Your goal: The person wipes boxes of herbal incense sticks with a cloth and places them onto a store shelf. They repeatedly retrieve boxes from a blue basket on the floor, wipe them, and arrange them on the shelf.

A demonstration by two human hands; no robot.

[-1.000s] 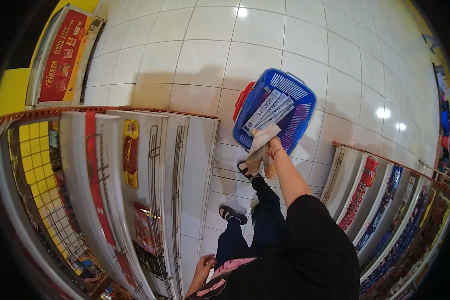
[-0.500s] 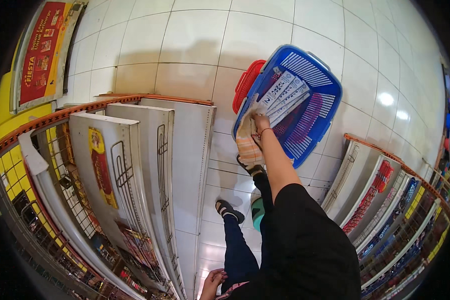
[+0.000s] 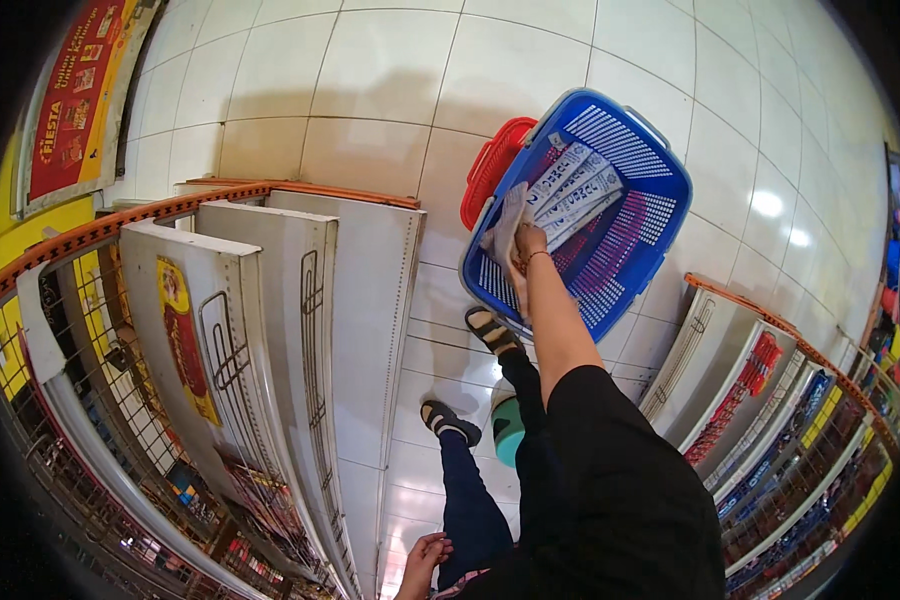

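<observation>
Just above centre, my right hand [image 3: 531, 243] has its fingers clamped on a cloth [image 3: 511, 218] at the basket [image 3: 638, 235]; lower centre, my left hand [image 3: 424, 562] curls loosely, fingers apart

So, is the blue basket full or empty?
Neither, partly filled: white packs lie in the blue basket, near the right hand and cloth, with bare plastic beside them.

Pale floor tiles [image 3: 370, 65] extend between grey shelving [image 3: 362, 310] at left and a second shelf unit [image 3: 686, 335] at right, which bears red packets [image 3: 763, 358]. A red-and-yellow panel [image 3: 78, 100] occupies the upper left; a green container [image 3: 508, 435], partly hidden, stands below centre.
</observation>
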